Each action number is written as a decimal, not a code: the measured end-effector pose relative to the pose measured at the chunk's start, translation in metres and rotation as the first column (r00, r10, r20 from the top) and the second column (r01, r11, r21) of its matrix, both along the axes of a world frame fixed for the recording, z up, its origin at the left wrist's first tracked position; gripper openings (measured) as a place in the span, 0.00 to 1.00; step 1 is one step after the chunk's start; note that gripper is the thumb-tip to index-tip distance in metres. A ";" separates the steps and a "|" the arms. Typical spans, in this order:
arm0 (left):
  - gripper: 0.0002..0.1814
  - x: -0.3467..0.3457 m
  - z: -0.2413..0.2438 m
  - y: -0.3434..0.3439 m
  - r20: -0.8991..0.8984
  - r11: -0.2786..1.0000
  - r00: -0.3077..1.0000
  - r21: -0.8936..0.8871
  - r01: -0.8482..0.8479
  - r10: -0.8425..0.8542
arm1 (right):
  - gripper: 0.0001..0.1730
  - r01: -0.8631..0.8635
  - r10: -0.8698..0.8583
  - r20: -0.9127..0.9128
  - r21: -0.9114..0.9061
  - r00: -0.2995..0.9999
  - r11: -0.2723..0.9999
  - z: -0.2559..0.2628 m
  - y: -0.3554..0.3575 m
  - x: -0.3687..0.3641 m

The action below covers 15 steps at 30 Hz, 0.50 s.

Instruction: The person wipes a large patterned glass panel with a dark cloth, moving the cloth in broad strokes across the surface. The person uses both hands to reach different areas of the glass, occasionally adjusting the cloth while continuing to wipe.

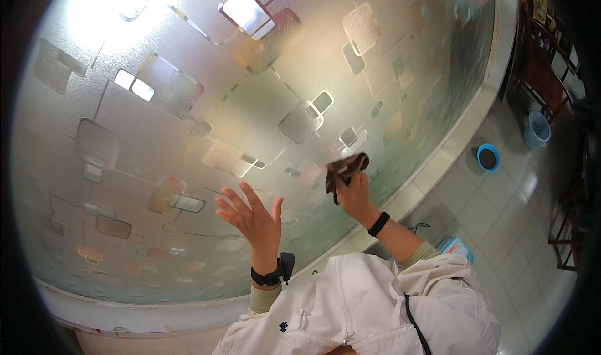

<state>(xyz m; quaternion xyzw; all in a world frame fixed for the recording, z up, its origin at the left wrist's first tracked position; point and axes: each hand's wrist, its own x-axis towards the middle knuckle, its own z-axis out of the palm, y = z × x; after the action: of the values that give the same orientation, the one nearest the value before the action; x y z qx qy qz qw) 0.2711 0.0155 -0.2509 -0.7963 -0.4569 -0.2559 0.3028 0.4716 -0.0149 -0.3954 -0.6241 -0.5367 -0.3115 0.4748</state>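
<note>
A large frosted glass panel [244, 120] with a pattern of rounded rectangles fills most of the view in front of me. My right hand [353, 191] grips a bunched dark brown cloth [345, 169] at the panel's lower right part; whether the cloth touches the glass I cannot tell. To its left, my left hand [253, 214] is raised before the panel with its fingers spread and nothing in it. Both wrists carry black bands, and the left one also bears a small black device [287, 265].
A pale ledge [422, 181] borders the glass. On the tiled floor [474, 209] at the right stand a blue basin [489, 158] with dark contents and a light blue bucket [536, 129]. A wooden chair [544, 85] is behind them. A blue-and-white package [455, 248] lies near my right elbow.
</note>
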 end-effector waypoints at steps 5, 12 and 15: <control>0.57 -0.005 -0.004 0.004 -0.002 1.000 1.000 0.002 -0.008 0.008 | 0.18 -0.489 0.436 -0.480 0.017 0.762 0.872 0.014 0.013 -0.021; 0.58 -0.005 -0.001 0.000 0.096 0.997 0.995 -0.072 0.013 -0.006 | 0.26 -0.365 0.330 0.276 0.087 0.903 0.927 0.083 0.042 -0.022; 0.58 -0.001 -0.001 -0.005 0.202 0.991 0.978 -0.109 0.072 -0.049 | 0.25 -0.403 0.353 0.370 0.067 0.859 0.913 0.083 0.044 -0.001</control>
<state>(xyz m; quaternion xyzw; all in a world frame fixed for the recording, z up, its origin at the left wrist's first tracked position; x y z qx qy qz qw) 0.2703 0.0107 -0.2515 -0.7965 -0.4744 -0.3162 0.2012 0.4708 0.0293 -0.3119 -0.4053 -0.7009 -0.3555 0.4669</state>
